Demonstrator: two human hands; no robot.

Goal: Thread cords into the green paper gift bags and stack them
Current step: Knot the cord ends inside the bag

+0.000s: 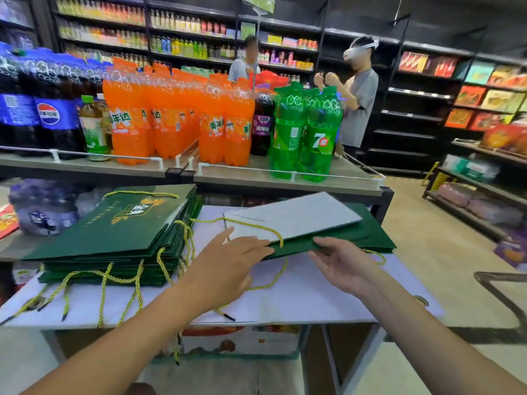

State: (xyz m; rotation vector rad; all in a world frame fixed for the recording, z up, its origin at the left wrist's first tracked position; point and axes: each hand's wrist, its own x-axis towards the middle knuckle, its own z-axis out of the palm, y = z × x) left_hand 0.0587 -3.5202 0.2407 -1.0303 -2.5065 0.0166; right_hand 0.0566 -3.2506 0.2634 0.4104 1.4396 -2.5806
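Observation:
A tall stack of flat green gift bags (114,238) with yellow-green cords hanging off its front lies on the left of the white table (313,295). To the right lies a lower pile of green bags (365,235); its top bag (291,218) shows a grey inner face. My left hand (225,260) rests flat on that bag's near edge, over a loose yellow cord (265,229). My right hand (342,263) pinches the green near edge of the same bag.
A shelf of soda bottles (176,121) runs right behind the table. Two people (359,98) stand beyond it. A cardboard box (242,340) sits under the table. A metal cart frame (502,295) is at the right, with shelves (470,195) beyond the aisle.

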